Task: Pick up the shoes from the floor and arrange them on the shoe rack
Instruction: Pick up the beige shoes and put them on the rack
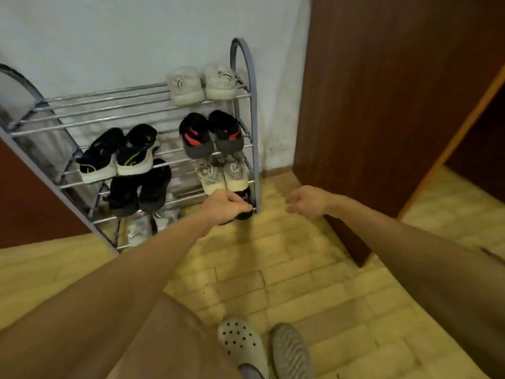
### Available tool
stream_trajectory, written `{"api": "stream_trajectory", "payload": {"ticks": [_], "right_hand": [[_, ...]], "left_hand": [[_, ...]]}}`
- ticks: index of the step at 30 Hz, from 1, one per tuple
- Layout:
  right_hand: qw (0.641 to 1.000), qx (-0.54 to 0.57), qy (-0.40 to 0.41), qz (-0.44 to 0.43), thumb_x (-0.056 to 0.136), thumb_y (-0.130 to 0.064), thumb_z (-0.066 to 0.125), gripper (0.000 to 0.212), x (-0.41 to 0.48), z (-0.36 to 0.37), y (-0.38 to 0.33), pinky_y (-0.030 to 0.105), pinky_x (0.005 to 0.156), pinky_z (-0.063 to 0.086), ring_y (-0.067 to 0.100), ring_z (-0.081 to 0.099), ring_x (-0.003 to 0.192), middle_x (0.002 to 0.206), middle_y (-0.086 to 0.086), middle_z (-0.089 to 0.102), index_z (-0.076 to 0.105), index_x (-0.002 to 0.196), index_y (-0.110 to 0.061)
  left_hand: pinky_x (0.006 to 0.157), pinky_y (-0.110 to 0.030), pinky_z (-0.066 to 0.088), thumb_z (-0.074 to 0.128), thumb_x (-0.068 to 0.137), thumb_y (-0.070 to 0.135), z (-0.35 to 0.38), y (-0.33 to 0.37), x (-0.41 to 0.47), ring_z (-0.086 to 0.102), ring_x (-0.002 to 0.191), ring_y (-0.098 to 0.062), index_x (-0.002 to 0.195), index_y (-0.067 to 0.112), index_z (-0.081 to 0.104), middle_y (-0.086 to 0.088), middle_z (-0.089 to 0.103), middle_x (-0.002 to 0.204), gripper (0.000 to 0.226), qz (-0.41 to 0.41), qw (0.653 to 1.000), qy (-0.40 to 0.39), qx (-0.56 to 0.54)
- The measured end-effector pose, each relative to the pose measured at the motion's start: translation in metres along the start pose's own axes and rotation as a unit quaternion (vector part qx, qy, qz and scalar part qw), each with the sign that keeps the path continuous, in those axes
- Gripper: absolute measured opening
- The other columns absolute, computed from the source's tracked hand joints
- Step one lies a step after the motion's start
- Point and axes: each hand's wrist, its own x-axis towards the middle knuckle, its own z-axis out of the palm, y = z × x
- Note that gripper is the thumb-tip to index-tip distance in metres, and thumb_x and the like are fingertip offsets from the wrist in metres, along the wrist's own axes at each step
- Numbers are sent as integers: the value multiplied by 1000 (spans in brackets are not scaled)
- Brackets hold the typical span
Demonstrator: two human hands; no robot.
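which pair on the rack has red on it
The black pair with red marks, second shelf, right end, under the white pair; no other pair shows red.

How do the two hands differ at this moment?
The left hand is closed on a black shoe at the shoe rack; the right hand is empty, fingers loosely curled. The left touches the rack's lower right corner; the right hangs clear. Both are bare and reach forward.

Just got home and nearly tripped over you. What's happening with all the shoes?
A person is loading the metal shoe rack by the wall. The left hand grips a dark shoe at the rack's lower right corner, while the right hand hovers open beside it, holding nothing. White sneakers, black-and-red shoes and several other pairs already sit on the shelves.
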Motion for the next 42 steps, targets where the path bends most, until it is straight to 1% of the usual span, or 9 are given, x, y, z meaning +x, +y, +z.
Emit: {"api": "stream_trajectory", "payload": {"ticks": [3,6,12,16,20,27,30,35,42], "right_hand": [[997,29,-37,57,95,-22,57,45,-23,50,59,38,86,53,31,61,110,130,15,58,52,135,-2],[986,95,-58,126,94,-28,60,47,-40,104,112,33,79,54,24,60,104,122,9,58,51,135,-8],[950,180,-82,241,92,-21,62,52,-73,221,171,38,92,50,29,56,114,137,17,50,46,139,-4],[942,139,-135,273,91,-29,62,64,-84,281,180,41,106,43,32,45,130,147,16,40,37,144,-2],[936,143,-147,287,85,-39,65,76,-84,317,179,37,104,42,30,43,131,146,14,42,33,145,-4],[962,122,-135,202,85,-33,66,40,-68,307,173,33,78,52,19,57,85,104,9,57,60,112,-3],[973,135,-23,187,83,-28,66,34,-51,278,173,36,82,50,21,55,92,102,7,59,62,110,-6],[973,46,157,161,86,-30,65,28,-18,243,164,33,69,45,21,55,84,101,4,55,58,106,-11],[986,21,60,151,90,-14,55,38,3,265,166,38,93,51,30,57,114,132,14,51,58,127,-11]], "left_hand": [[91,-35,51,69,85,25,48,-24,-6,62,105,-23,85,15,69,-1,67,98,10,-17,997,-69,20],[98,-34,48,69,83,30,90,-43,-18,58,115,-22,92,19,68,-3,63,120,14,-28,992,-119,36],[68,-28,41,67,82,38,154,-96,-42,52,78,-12,86,25,58,3,52,88,16,-56,976,-176,115],[94,-33,45,65,83,42,161,-104,-43,54,118,-20,125,19,57,0,55,126,49,-48,959,-209,184],[96,-34,45,63,84,43,156,-108,-39,52,120,-22,128,21,55,-2,53,133,49,-34,950,-212,226],[89,-29,43,63,83,43,151,-121,-29,54,116,-20,125,23,58,0,54,129,47,-41,942,-206,261],[88,-29,44,63,81,44,147,-126,-22,54,114,-20,121,24,59,0,54,128,45,-51,943,-197,263],[87,-31,45,63,82,41,144,-127,-8,54,111,-20,121,25,59,1,55,124,42,-57,943,-188,270],[87,-31,46,61,83,44,138,-132,2,54,109,-17,124,26,56,4,54,122,45,-71,944,-186,263]]}}
